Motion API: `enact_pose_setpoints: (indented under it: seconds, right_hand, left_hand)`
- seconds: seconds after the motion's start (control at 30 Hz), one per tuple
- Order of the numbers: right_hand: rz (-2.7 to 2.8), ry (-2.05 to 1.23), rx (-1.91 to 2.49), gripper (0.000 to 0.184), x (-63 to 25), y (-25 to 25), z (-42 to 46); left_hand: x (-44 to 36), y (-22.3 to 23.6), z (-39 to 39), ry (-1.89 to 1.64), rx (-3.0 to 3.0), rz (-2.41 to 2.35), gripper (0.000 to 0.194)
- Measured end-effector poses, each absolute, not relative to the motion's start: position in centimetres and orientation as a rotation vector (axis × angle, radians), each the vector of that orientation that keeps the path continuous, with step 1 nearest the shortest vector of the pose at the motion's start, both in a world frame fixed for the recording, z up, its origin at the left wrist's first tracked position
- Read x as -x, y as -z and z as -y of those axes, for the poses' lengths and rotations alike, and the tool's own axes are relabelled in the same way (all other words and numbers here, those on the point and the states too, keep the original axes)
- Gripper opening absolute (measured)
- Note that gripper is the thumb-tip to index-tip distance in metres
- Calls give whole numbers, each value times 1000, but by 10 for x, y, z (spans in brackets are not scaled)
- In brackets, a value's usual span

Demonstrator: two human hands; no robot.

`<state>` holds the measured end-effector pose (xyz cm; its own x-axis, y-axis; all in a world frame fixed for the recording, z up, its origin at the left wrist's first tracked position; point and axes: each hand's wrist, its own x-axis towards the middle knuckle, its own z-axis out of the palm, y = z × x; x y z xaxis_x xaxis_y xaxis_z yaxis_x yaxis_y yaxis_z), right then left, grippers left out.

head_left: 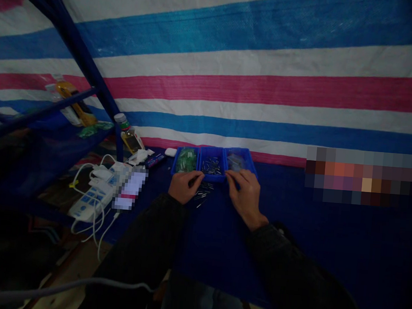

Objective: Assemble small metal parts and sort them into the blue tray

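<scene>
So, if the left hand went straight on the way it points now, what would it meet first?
Probably the front rim of the middle blue tray, which holds metal pins. The left hand sits right by it, though depth is hard to judge here, so it may already touch.

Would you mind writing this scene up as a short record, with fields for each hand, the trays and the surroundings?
Left hand: by the middle tray, beside loose metal pins
Right hand: fingertips at the right tray's front edge
Trays: three blue plastic trays side by side
Tray contents: green parts, metal pins, right unclear
Surface: dark blue cloth
Nearby: white power strip, plastic bottle
Backdrop: striped tarpaulin
</scene>
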<state>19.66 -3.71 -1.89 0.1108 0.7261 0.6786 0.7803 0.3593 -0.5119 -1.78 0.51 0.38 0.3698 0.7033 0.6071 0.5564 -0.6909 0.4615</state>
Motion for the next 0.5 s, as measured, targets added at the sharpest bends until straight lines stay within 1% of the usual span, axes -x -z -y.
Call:
enact_pose_setpoints:
  seconds: [0.1, 0.17, 0.3, 0.5]
  right_hand:
    - [1826, -186, 1279, 23, -192, 23, 50]
    - [1962, -288, 1245, 22, -188, 23, 54]
    - [2127, -383, 1174, 21, -183, 20, 56]
    - [2176, -493, 1082, 14, -172, 19, 62]
  left_hand:
    - [17, -5, -4, -1209, -2419, -1150, 22]
    - [16, -5, -4, -1208, -2399, -1146, 23]
    - [15, -4, -4, -1187, -2390, -1134, 23]
    - [15, -3, -5, -1188, -2402, -1145, 22]
